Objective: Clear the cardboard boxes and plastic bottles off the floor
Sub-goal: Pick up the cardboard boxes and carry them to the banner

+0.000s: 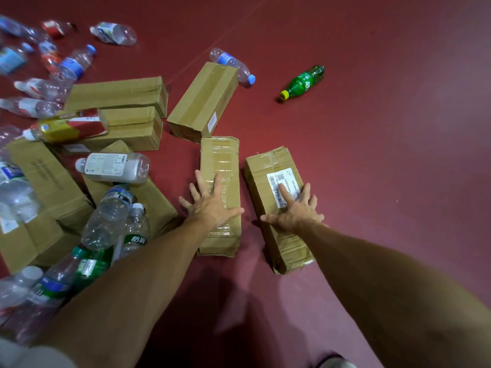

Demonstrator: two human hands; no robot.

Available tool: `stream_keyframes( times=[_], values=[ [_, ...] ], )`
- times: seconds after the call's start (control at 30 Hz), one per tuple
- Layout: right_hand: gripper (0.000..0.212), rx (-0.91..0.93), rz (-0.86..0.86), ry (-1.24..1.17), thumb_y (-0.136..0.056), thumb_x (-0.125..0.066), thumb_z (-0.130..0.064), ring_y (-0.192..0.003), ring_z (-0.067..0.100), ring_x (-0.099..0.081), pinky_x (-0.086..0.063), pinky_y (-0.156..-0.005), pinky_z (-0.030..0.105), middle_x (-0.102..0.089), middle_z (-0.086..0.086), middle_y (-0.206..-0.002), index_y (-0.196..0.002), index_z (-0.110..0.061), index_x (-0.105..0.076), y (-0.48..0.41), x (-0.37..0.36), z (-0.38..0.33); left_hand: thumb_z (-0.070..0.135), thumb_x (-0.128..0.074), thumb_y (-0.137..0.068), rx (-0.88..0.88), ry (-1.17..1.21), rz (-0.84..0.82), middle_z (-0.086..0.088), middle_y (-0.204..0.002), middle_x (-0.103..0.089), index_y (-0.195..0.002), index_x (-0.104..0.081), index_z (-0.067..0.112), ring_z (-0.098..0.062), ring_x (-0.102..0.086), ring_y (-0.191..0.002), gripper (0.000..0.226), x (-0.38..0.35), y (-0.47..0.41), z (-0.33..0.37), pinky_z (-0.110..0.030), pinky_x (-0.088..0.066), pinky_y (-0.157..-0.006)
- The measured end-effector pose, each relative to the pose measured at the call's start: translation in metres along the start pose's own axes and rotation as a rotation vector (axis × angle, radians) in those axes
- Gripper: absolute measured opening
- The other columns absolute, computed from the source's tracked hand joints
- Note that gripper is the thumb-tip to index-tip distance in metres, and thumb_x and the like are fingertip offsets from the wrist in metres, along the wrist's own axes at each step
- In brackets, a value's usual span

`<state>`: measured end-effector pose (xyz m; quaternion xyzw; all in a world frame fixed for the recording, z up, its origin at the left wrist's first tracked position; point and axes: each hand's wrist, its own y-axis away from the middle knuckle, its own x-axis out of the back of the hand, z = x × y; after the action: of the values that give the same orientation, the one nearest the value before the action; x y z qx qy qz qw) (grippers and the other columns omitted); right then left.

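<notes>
Left hand (212,205) and right hand (293,209), fingers spread flat, press two boxes; gripping and lifting them likely comes next.

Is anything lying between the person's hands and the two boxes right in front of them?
Nothing visible. The left hand rests flat on the taped box, and the right hand on the labelled box. No bottle lies on either box.
</notes>
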<state>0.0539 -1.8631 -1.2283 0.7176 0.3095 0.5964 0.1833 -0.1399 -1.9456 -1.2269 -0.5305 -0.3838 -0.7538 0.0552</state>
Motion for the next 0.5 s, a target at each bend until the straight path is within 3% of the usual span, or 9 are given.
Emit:
stream_keyframes(
  times=[0.13, 0.3, 0.4, 0.5],
  values=[
    [0.115, -0.001, -0.003, 0.023, -0.063, -0.061, -0.089, -0.151, 0.038, 0.006, -0.022, -0.113, 0.064, 0.031, 0.004, -0.161, -0.151, -0.059, 0.006, -0.0005, -0.0001, -0.0001, 0.085, -0.057, -0.072, 0.014, -0.018, 0.010, -0.016, -0.154, 0.043, -0.154, 0.021, 0.038, -0.039, 0.023, -0.149, 0.122, -0.0001, -0.0003, 0.0053, -0.069, 0.007, -0.113],
    [0.113, 0.007, 0.011, 0.047, -0.064, -0.062, -0.089, -0.148, 0.037, -0.005, -0.025, -0.111, 0.061, 0.026, 0.006, -0.162, -0.152, -0.058, 0.003, 0.0033, -0.0005, -0.0029, 0.083, -0.060, -0.072, 0.036, -0.015, 0.005, -0.013, -0.153, 0.044, -0.154, 0.019, 0.041, -0.041, 0.015, -0.150, 0.121, -0.0008, -0.0025, 0.0030, -0.068, 0.000, -0.116],
    [0.104, 0.010, 0.040, 0.055, -0.070, -0.062, -0.084, -0.145, 0.036, -0.014, -0.029, -0.109, 0.060, 0.022, 0.007, -0.163, -0.152, -0.058, -0.003, 0.0016, -0.0023, -0.0026, 0.075, -0.065, -0.076, 0.032, 0.030, 0.015, -0.009, -0.154, 0.044, -0.155, 0.014, 0.044, -0.043, -0.010, -0.149, 0.116, 0.0008, -0.0002, 0.0001, -0.057, -0.025, -0.114],
    [0.095, 0.031, 0.076, 0.067, -0.077, -0.059, -0.080, -0.143, 0.037, -0.019, -0.031, -0.108, 0.058, 0.020, 0.009, -0.163, -0.153, -0.057, -0.006, 0.0035, -0.0052, -0.0006, 0.067, -0.069, -0.079, 0.018, 0.087, 0.047, -0.008, -0.157, 0.040, -0.157, 0.006, 0.044, -0.039, -0.039, -0.136, 0.111, 0.0053, 0.0025, -0.0007, -0.042, -0.045, -0.100]
  ],
)
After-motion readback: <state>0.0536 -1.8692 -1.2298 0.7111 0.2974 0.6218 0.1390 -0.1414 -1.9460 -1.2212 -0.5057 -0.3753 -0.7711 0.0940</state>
